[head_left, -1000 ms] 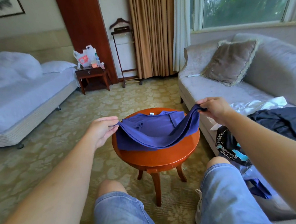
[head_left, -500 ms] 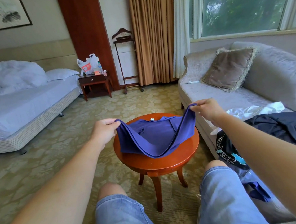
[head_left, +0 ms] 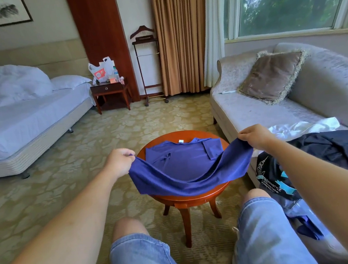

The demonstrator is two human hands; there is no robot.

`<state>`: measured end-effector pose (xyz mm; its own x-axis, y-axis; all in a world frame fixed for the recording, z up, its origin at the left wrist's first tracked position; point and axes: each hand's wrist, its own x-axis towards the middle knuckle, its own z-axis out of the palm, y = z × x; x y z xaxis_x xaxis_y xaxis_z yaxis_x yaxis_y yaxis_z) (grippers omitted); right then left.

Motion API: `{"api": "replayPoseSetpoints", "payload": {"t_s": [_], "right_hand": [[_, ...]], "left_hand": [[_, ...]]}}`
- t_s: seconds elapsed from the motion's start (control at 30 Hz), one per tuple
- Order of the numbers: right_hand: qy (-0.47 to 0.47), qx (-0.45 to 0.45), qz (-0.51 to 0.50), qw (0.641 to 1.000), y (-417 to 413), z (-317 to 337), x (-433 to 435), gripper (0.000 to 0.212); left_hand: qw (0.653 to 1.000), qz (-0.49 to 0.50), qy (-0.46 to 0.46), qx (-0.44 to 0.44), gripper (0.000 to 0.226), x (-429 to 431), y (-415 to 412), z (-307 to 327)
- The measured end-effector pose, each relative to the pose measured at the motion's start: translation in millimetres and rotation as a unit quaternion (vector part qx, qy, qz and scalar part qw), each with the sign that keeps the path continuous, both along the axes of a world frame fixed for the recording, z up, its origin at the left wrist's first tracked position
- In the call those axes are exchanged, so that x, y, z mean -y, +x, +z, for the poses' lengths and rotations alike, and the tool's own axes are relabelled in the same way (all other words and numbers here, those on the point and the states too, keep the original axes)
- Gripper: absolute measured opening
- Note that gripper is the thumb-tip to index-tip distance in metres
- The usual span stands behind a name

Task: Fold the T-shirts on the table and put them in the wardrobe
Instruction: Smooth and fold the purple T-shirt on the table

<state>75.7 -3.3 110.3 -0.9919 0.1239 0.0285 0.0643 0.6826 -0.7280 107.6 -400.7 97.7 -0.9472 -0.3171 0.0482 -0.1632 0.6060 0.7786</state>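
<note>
The blue T-shirt (head_left: pixel 184 165) is pinched at both near corners
One corner is nipped in the curled fingers of the left hand (head_left: pixel 119 161), the other in the right hand (head_left: pixel 254 138); the lifted edge sags between them, the collar end is laid flat on the round table (head_left: pixel 161 137), and dark clothes (head_left: pixel 330 150) are heaped on the sofa (head_left: pixel 252 111)

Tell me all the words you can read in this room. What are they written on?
"FASHIONSTYLE": white letters on the black T-shirt lying on the sofa.
The line of print under it on the same shirt: too small to read.
White tag at the collar of the blue T-shirt: nothing readable on it.
Orange print on the plastic bag on the nightstand: too blurred to read.
</note>
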Motion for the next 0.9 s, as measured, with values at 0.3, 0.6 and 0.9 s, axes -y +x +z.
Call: {"api": "replayPoseSetpoints", "payload": {"t_s": [0.3, 0.6, 0.9], "right_hand": [[-0.02, -0.027, -0.156, 0.987, -78.9, -51.6, -6.0, 0.025], [-0.08, 0.001, -0.16, 0.984, -225.6, -61.3, 11.2, 0.012], [0.0, 0.027, -0.07, 0.997, -295.8, -131.9, 52.6, 0.075]], "left_hand": [[0.967, 0.183, 0.175, -0.035, 0.02, 8.2, -91.2, -46.4], [0.949, 0.204, 0.226, -0.086, 0.023, 11.4, -244.0, -62.0], [0.991, 0.095, -0.091, 0.02, 0.07, -7.7, -315.7, -122.8]]}}
